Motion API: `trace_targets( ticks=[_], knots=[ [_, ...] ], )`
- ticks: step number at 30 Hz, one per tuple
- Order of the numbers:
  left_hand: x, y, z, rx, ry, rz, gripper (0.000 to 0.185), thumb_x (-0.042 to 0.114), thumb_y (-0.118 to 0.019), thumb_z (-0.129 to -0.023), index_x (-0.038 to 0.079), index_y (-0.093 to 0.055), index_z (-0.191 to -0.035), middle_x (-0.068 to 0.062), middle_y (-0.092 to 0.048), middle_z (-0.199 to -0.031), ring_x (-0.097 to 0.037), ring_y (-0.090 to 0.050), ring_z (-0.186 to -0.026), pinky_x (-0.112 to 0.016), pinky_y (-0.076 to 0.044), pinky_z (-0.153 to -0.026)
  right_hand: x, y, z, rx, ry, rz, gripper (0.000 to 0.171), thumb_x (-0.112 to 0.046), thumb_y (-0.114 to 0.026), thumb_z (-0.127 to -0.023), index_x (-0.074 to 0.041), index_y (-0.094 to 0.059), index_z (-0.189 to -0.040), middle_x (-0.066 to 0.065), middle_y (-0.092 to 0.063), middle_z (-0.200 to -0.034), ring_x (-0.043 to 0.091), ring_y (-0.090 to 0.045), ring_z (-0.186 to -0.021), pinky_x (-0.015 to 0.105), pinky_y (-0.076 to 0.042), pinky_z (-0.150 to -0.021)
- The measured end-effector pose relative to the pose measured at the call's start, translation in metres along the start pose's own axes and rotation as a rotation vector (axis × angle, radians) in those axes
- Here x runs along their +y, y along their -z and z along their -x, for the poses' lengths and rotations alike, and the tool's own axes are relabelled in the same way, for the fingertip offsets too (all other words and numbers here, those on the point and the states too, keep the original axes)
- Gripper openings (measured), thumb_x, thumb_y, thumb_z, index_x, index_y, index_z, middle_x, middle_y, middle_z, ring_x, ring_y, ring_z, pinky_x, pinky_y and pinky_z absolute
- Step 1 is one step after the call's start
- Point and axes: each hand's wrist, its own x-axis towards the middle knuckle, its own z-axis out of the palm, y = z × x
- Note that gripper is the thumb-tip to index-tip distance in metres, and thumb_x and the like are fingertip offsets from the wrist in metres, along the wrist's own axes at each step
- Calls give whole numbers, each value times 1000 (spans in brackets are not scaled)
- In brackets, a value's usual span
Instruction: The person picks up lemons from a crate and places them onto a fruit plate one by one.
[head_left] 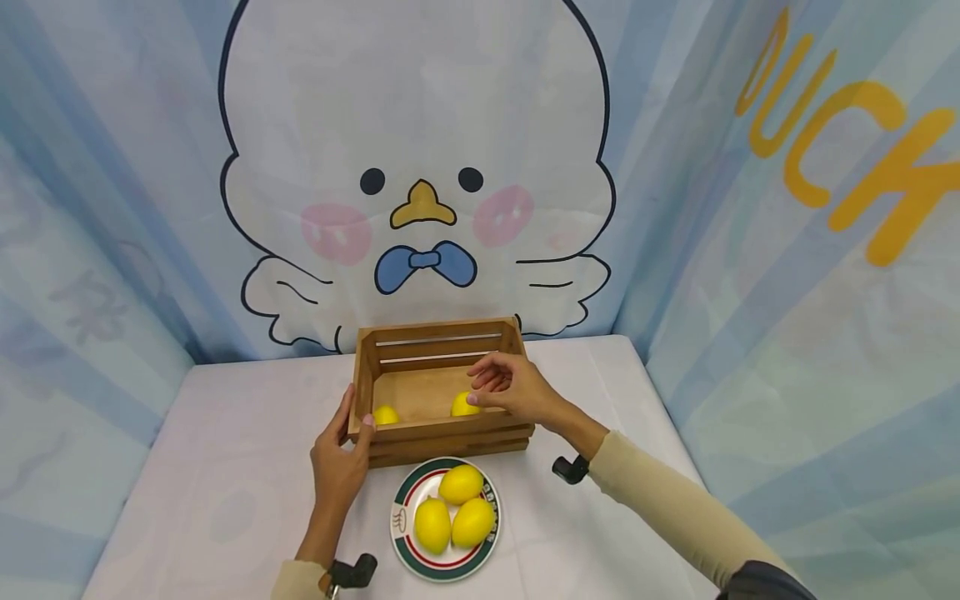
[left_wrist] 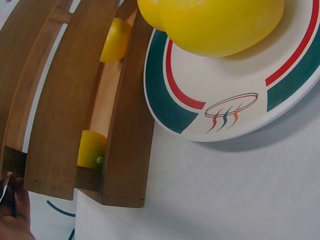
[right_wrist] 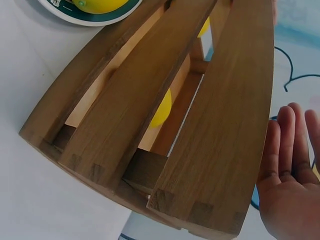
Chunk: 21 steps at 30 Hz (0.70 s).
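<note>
A slatted wooden crate (head_left: 450,454) sits at the back of the table. My left hand (head_left: 337,467) grips its left end, thumb by the front rim and fingers along the outer side; the left wrist view catches part of that hand (left_wrist: 17,215). Two lemons lie inside: one near the left corner (head_left: 386,415), another on the right (head_left: 463,405), both glimpsed through the slats in the wrist views. Over the right end hovers my right hand (head_left: 521,390), fingers relaxed and holding nothing. The right wrist view shows this hand (right_wrist: 295,195) beside the crate wall.
In front of the crate stands a round plate (head_left: 423,569) with a green and red rim, bearing three lemons (head_left: 461,485). A white cloth covers the table (head_left: 225,483). Behind it hangs a curtain (head_left: 420,100) with a cartoon duck, and more curtain flanks both sides.
</note>
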Motion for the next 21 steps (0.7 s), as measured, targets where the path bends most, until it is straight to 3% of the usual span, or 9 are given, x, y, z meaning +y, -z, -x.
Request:
trace_targets(
  ticks=[4,6,9,12,17,21],
  knots=[
    [0,0,0,2,1,-3,61,34,-63,-108,22,-43,-164,4,-45,-167,-32,-54,-149,-11,-47,-108,-2,2,-1,-11,0,27,46,-29,-89,-89,-13,-70,-128,7,-72,-112,22,-68,-97,27,-60,-91],
    [-1,0,0,2,5,0,61,34,-63,-108,25,-42,-164,5,-45,-167,-31,-53,-149,-6,-44,-105,-3,3,-2,-15,1,36,47,-29,-88,-89,-11,-70,-129,7,-71,-111,23,-68,-97,28,-61,-91],
    [-2,0,0,-1,0,10,61,33,-63,-108,25,-41,-164,4,-44,-168,-33,-52,-150,-27,-52,-114,-2,4,-4,-16,4,41,48,-28,-88,-89,-10,-70,-129,7,-72,-111,23,-68,-96,29,-61,-91],
    [-2,0,0,-2,-6,20,61,31,-64,-108,25,-41,-164,2,-44,-168,-34,-51,-151,-51,-50,-117,-2,5,-6,-14,13,41,46,-29,-89,-89,-12,-71,-128,6,-72,-111,22,-68,-96,28,-61,-91],
    [0,1,0,-3,-20,37,61,29,-65,-107,26,-42,-164,2,-44,-168,-31,-51,-151,-50,-49,-118,-1,6,-9,-15,43,31,42,-28,-89,-88,-16,-72,-124,8,-73,-110,22,-69,-95,26,-61,-88],
    [-1,1,0,-6,-19,44,62,29,-66,-107,22,-43,-164,1,-44,-168,-32,-51,-151,-51,-49,-118,-3,6,-10,-19,56,35,44,-27,-89,-88,-13,-72,-126,10,-73,-111,23,-68,-96,27,-61,-88]
  ],
)
